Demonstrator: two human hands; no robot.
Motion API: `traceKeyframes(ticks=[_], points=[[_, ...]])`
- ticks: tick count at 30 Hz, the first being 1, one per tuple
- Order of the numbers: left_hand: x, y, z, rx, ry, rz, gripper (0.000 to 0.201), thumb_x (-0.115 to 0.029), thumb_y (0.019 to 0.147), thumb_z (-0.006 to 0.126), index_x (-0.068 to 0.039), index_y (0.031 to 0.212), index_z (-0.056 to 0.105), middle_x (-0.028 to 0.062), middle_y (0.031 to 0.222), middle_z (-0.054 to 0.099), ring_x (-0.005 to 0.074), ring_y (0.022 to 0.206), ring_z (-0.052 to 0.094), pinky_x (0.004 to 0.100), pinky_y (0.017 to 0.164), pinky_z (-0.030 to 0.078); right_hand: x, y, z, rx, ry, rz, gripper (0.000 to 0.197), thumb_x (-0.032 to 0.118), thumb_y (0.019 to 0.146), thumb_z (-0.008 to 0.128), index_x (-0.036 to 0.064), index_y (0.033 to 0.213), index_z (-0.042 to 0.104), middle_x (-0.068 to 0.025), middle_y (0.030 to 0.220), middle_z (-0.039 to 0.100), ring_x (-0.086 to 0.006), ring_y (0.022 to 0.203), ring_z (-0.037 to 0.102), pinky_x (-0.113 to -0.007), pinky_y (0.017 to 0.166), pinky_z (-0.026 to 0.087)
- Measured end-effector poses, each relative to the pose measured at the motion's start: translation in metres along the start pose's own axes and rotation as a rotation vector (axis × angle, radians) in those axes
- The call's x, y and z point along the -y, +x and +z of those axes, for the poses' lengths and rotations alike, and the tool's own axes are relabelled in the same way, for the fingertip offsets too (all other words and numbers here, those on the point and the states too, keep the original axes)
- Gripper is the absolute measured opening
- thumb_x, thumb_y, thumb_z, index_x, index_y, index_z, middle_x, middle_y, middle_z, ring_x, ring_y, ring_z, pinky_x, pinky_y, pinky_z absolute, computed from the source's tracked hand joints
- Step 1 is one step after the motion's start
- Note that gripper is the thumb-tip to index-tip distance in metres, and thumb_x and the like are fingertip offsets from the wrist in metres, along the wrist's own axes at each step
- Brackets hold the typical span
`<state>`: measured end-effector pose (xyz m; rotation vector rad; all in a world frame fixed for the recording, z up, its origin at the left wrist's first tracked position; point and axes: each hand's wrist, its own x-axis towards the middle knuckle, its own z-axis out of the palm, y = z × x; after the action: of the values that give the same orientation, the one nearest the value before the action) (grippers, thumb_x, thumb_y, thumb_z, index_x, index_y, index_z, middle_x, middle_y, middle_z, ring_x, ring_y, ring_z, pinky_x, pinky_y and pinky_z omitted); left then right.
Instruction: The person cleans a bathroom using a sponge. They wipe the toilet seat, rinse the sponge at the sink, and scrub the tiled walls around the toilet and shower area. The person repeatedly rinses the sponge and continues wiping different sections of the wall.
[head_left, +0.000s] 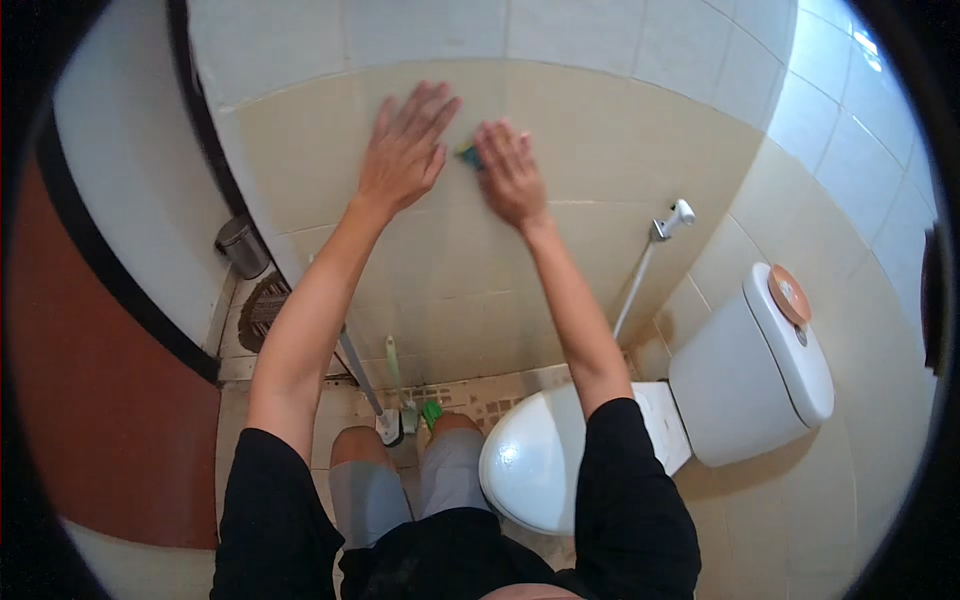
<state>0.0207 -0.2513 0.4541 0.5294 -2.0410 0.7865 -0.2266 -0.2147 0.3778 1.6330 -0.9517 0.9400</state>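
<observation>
Both my arms reach forward to a tiled wall (560, 240) with beige tiles below and white ones above. My left hand (405, 155) lies flat on the beige tiles with its fingers spread, holding nothing. Beside it, a little to the right, my right hand (510, 170) presses a small green and yellow sponge (468, 155) against the wall. Only the sponge's left edge shows; the palm and fingers cover the rest.
A white toilet (530, 460) stands at right, its tank (750, 370) bearing an orange-pink dish (789, 294). A bidet sprayer (680, 214) hangs on the wall. Below my arms lean a grey-handled cleaning tool (362, 375) and a pale green brush (393, 365). A bin (242, 247) sits far left.
</observation>
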Motion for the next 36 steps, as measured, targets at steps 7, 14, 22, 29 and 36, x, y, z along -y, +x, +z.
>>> traceKeyframes(ticks=[7, 14, 22, 29, 36], points=[[0.036, -0.069, -0.015, -0.105, 0.099, -0.226, 0.079, -0.035, 0.105, 0.058, -0.012, 0.174, 0.027, 0.0089, 0.181, 0.023, 0.0292, 0.168, 0.017, 0.0606, 0.133, 0.012, 0.007, 0.156, -0.006, -0.425, -0.078, 0.460, 0.064, 0.019, 0.107, 0.056, 0.0069, 0.168, 0.039, -0.0160, 0.175, 0.037, -0.0387, 0.163, 0.031, -0.059, 0.132, 0.026], [0.057, -0.100, -0.040, -0.286, -0.009, -0.472, 0.083, -0.033, 0.105, 0.055, 0.000, 0.173, 0.018, 0.0175, 0.181, 0.017, 0.0338, 0.169, 0.013, 0.0578, 0.134, 0.011, 0.002, 0.174, -0.027, 0.005, 0.032, -0.291, 0.062, 0.017, 0.106, 0.059, 0.0040, 0.164, 0.043, -0.0169, 0.170, 0.044, -0.0387, 0.161, 0.035, -0.055, 0.130, 0.031], [0.090, -0.124, -0.047, -0.118, 0.108, -0.362, 0.084, -0.037, 0.106, 0.056, -0.008, 0.175, 0.017, 0.0097, 0.182, 0.017, 0.0271, 0.169, 0.013, 0.0532, 0.135, 0.011, 0.121, 0.178, 0.038, -0.016, 0.155, -0.352, 0.063, 0.015, 0.102, 0.063, 0.0019, 0.161, 0.047, -0.0163, 0.167, 0.049, -0.0370, 0.158, 0.042, -0.057, 0.129, 0.034], [0.119, -0.164, -0.050, -0.046, 0.084, -0.275, 0.085, -0.042, 0.108, 0.055, -0.018, 0.177, 0.013, 0.0023, 0.184, 0.011, 0.0244, 0.170, 0.008, 0.0550, 0.136, 0.009, 0.059, 0.163, 0.010, -0.083, 0.025, -0.093, 0.061, 0.011, 0.103, 0.062, 0.0015, 0.162, 0.046, -0.0195, 0.168, 0.047, -0.0395, 0.160, 0.039, -0.063, 0.128, 0.031], [0.107, -0.160, -0.047, -0.057, 0.056, -0.327, 0.083, -0.042, 0.108, 0.054, -0.014, 0.177, 0.015, 0.0046, 0.184, 0.012, 0.0256, 0.170, 0.009, 0.0569, 0.136, 0.009, 0.142, 0.192, 0.054, -0.245, 0.014, 0.115, 0.066, 0.016, 0.105, 0.058, 0.0020, 0.166, 0.039, -0.0213, 0.172, 0.040, -0.0414, 0.163, 0.031, -0.061, 0.131, 0.026]])
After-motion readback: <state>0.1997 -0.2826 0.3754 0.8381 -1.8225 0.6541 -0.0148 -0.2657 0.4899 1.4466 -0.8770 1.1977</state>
